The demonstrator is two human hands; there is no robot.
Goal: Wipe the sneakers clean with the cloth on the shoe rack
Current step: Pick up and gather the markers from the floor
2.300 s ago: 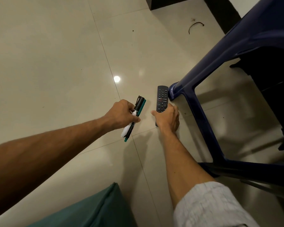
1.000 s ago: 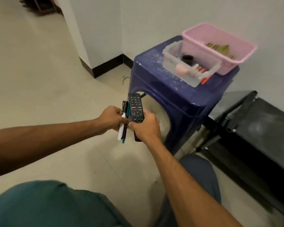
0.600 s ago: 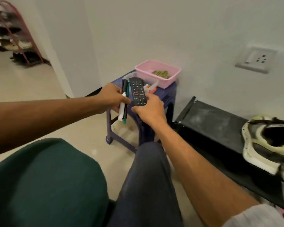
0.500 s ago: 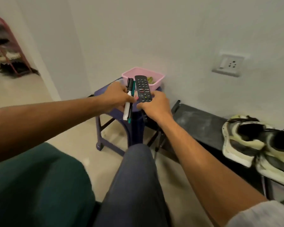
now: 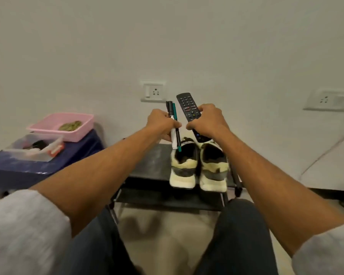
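Observation:
A pair of dirty cream and black sneakers (image 5: pixel 198 167) stands heels toward me on the top shelf of a low black shoe rack (image 5: pixel 151 165) against the wall. My left hand (image 5: pixel 161 124) grips two pens (image 5: pixel 173 126), one white and black, one green, just above the left sneaker. My right hand (image 5: pixel 207 122) grips a black remote control (image 5: pixel 187 106), held upright above the right sneaker. No cloth is in view.
A blue plastic stool (image 5: pixel 38 165) stands left of the rack, carrying a pink basket (image 5: pixel 62 126) and a clear tray (image 5: pixel 32 147) of small items. Wall sockets (image 5: pixel 153 93) sit behind my hands. My knees fill the bottom of the view.
I lifted the remote and pens from the floor by the stool and turned right, so the shoe rack and sneakers now sit straight ahead under my hands.

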